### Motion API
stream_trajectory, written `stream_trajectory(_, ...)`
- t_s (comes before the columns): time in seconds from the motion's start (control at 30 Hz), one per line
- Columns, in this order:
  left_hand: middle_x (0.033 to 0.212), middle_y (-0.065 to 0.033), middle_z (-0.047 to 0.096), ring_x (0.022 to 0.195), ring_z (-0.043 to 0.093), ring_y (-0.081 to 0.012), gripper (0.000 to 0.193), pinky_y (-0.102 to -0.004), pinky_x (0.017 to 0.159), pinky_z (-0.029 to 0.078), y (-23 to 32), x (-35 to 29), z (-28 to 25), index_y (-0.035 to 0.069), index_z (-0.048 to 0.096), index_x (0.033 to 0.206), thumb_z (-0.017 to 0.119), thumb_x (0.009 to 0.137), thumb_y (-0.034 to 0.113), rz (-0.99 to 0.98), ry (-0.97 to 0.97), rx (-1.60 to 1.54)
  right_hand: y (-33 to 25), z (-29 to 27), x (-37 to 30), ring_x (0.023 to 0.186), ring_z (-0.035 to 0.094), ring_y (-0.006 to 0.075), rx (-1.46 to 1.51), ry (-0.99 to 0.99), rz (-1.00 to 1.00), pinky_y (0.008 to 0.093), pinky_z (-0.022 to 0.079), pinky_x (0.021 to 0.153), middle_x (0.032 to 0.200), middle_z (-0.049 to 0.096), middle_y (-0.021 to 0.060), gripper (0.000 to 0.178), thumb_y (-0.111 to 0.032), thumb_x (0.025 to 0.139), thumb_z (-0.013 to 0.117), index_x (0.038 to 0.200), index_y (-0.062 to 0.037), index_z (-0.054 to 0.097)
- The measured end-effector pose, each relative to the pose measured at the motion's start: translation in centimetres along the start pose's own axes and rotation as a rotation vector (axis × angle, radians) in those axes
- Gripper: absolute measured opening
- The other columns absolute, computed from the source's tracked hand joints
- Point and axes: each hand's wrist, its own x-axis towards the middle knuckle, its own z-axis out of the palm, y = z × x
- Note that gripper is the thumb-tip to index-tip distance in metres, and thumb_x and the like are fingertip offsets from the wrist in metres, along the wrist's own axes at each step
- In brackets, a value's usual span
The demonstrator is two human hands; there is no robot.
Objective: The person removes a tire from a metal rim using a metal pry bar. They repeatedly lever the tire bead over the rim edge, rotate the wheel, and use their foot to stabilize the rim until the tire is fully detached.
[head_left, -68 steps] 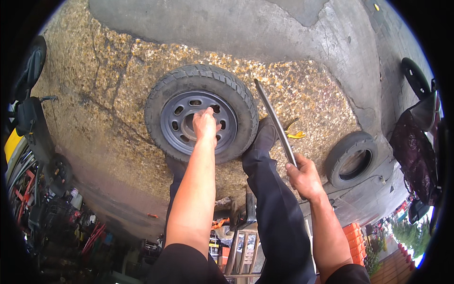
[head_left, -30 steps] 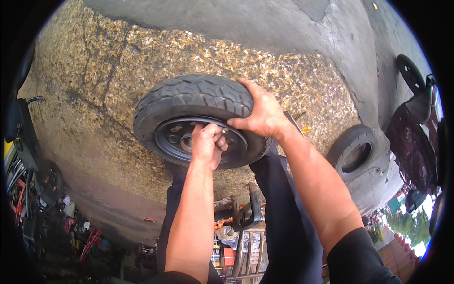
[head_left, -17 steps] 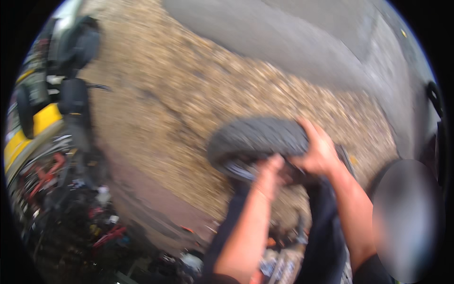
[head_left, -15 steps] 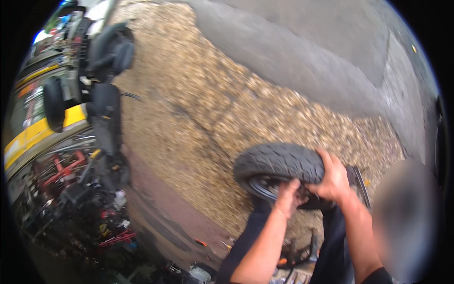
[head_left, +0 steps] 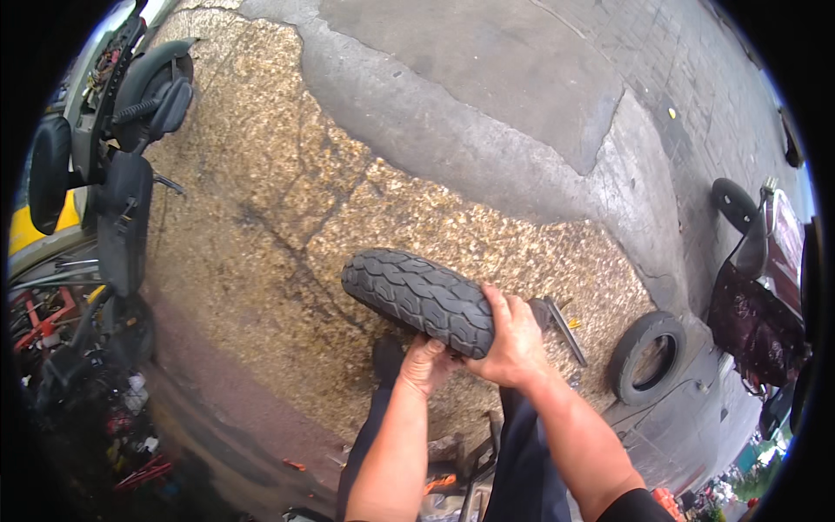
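A black wheel with a thick block-tread tyre (head_left: 417, 294) is held off the ground between both my hands, its tread turned up toward me and its rim out of sight. My right hand (head_left: 515, 344) is wrapped round the tyre's right end, fingers over the far edge and thumb on the near side. Against the tyre's near lower edge, my left hand (head_left: 426, 365) grips from below; most of its fingers are hidden behind the palm and tyre. My dark-trousered legs are just beneath the wheel.
A loose tyre (head_left: 648, 358) lies right. Near my right hand is a metal bar (head_left: 566, 331). An orange-handled tool (head_left: 294, 465) lies lower left, beside piled parts (head_left: 87, 409). Black scooter parts (head_left: 126, 200) stand left; a dark-maroon vehicle (head_left: 758, 304) stands right.
The wheel has tilted, so its rim, visible before, is now hidden and the tread faces up. The view has swung right, bringing in the loose tyre and maroon vehicle. Both hands keep hold.
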Motion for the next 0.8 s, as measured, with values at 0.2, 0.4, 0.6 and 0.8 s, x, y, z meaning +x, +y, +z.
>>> stream_trajectory(0.2,0.132,-0.0067,0.056,0.117,0.057,-0.0313,0.098,-0.0544,0.087,0.053,-2.0,5.1,-4.9,0.018,0.038,0.145,0.086,0.068,0.054,-0.009,0.022,-0.017,5.7,2.7,4.7,0.112,0.056,0.0409,0.052,0.128,-0.078,0.0455,0.048,0.098,0.122,0.052,0.0247,0.108,-0.027,0.055,0.088,0.146,-0.0082,0.035)
stream_trajectory(0.4,0.144,-0.0098,0.045,0.134,0.043,-0.0311,0.11,-0.0531,0.105,0.042,-0.5,-2.0,-2.2,0.014,0.033,0.149,0.079,0.066,0.067,0.153,0.283,-0.033,0.4,5.2,-0.7,0.111,0.052,0.0386,-0.027,0.166,-0.097,0.0466,0.044,0.098,0.123,0.049,0.0244,0.114,-0.032,0.055,0.092,0.148,-0.0058,0.032)
stream_trajectory(0.6,0.145,-0.0178,0.042,0.129,0.046,-0.0305,0.083,-0.042,0.112,0.035,4.3,-11.3,-2.2,-0.001,0.03,0.147,0.077,0.084,0.026,0.464,0.748,0.246,-3.1,10.8,-6.1,0.127,0.047,0.0434,0.407,-0.212,-0.134,0.0475,0.039,0.108,0.136,0.048,0.0249,0.107,-0.039,0.061,0.091,0.147,-0.0024,0.037)
stream_trajectory(0.8,0.144,-0.024,0.041,0.131,0.044,-0.0329,0.104,-0.0417,0.112,0.034,4.1,-13.6,-4.2,-0.005,0.024,0.149,0.087,0.068,0.012,0.442,1.168,0.767,-3.4,15.8,-4.9,0.128,0.05,0.0394,0.548,-0.54,-0.176,0.0436,0.04,0.109,0.132,0.056,0.026,0.102,-0.049,0.062,0.087,0.14,0.0035,0.048)
